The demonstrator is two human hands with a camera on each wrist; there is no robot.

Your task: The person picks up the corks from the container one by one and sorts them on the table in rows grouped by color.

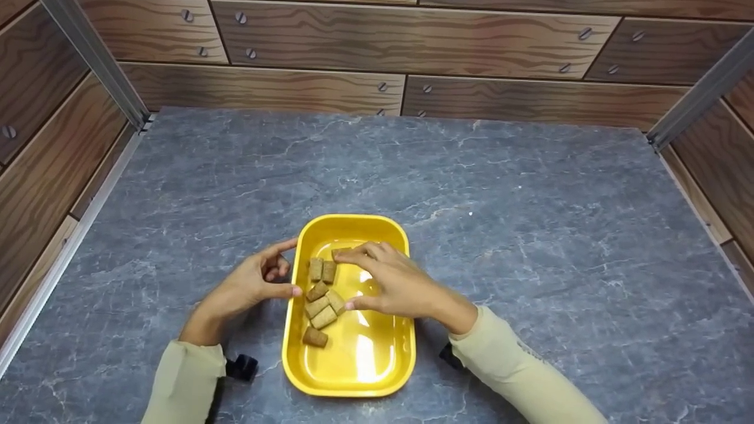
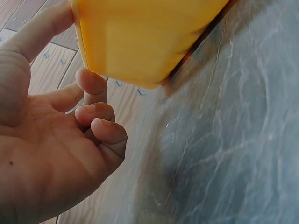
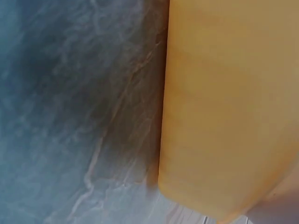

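Note:
Several corks (image 1: 323, 318) lie along the left side inside a yellow tray (image 1: 355, 386), a deep rectangle with rounded corners. My left hand (image 1: 250, 282) is at the tray's left wall, its thumb tip and extended index finger against the rim. In the left wrist view, the other fingers (image 2: 102, 114) bend loosely beside the tray's outer wall. My right hand (image 1: 392, 280) reaches over the right rim, thumb and fingers spread apart inside. Its thumb tip is right beside one cork (image 1: 336, 301); its index fingertip overlaps another at the far end (image 1: 339, 253).
The tray stands on a grey marbled tabletop (image 1: 530, 265) near its front. Wood-patterned panels (image 1: 412, 38) close off the back and both sides, with metal posts (image 1: 97, 62) at the corners. The right wrist view shows mostly the tray's outer wall (image 3: 224, 102).

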